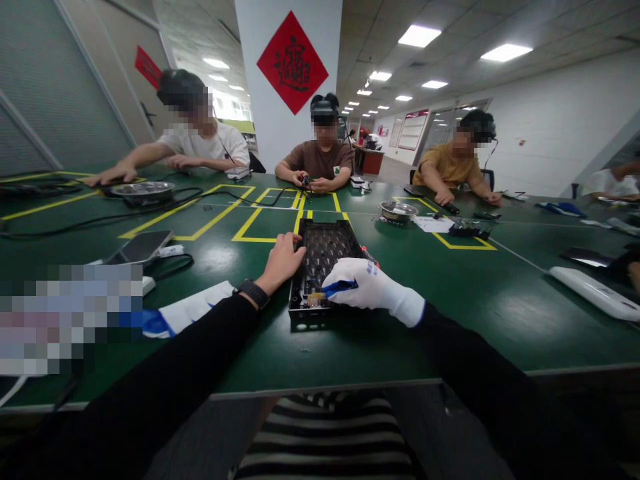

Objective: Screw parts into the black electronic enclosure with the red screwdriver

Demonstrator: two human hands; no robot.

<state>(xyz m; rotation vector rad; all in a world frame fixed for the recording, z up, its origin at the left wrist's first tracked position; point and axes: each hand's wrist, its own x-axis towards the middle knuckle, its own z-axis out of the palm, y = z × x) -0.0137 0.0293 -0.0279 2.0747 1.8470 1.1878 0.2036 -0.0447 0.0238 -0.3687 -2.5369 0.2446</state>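
Note:
A long black plastic housing [327, 235], open at the top with a grid-like floor, lies on the green table in front of me. My left hand [284, 261], bare with a black watch at the wrist, grips its left wall, fingers curled over the rim. My right hand [357, 283], in a white glove with blue fingertips, reaches into its near end. The fingers are closed there, close to a small tan part [316, 299]; what they pinch is hidden. Something red [367, 255] shows just beyond the glove, beside the housing.
A white and blue glove [190, 310] lies to the left, near a phone [143, 247] and cables. Metal bowls [399, 211] stand farther off. Several people sit across the green table [470, 320], which bears yellow tape lines. A long white object [595, 292] lies at right.

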